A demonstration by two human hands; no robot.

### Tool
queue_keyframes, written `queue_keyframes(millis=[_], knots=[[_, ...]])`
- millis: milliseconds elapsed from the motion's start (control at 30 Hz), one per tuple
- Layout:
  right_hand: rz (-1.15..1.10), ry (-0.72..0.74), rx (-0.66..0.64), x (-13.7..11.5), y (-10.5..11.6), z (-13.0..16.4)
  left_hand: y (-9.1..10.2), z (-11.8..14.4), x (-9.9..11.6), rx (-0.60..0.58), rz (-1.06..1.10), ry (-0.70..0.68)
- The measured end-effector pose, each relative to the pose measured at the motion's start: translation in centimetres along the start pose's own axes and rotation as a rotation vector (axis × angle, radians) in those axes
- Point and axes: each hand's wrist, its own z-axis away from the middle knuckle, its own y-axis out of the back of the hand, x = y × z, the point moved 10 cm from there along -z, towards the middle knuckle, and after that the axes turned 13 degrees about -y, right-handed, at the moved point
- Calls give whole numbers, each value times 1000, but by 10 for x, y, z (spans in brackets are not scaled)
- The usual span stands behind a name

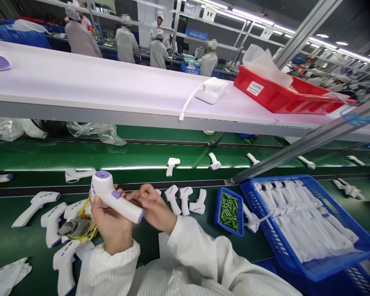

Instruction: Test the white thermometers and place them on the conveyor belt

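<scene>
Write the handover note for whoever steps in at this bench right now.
Left hand: grips the white thermometer gun by its body, head up.
Right hand: fingers at the gun's handle end.
More guns lie on the green mat, left and ahead; three stand by the small blue tray of batteries.
Big blue basket, right, holds bagged guns.
Done: cannot tell. Left: the loose guns on the mat.

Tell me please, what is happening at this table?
A person in white sleeves holds a white and purple thermometer gun in both hands: the left hand grips its body, the right hand touches its handle end. More such guns lie on the green belt. A small blue tray of batteries and a blue basket of guns stand to the right.
</scene>
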Motion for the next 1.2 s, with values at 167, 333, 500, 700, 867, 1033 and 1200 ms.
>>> queue_keyframes(millis=[167, 333, 500, 700, 867, 1033, 1200], knots=[[909, -323, 455, 44, 139, -73, 33, -8, 1, 138, -66, 6], [1060, -540, 696, 83, 219, -91, 54, -6, -6, 247, -150, 73], [981, -531, 804, 94, 244, -90, 59, -12, -8, 254, -140, 80], [585, -288, 692, 59, 247, -84, 46, -16, -16, 138, -158, 93], [286, -37, 505, 16, 206, -39, 18, -13, -24, -31, -216, 170], [42, -63, 367, 10, 171, 10, -21, -5, 13, -368, -748, -160], [-143, -130, 500, 39, 191, 42, -35, -15, 7, -484, -978, -299]])
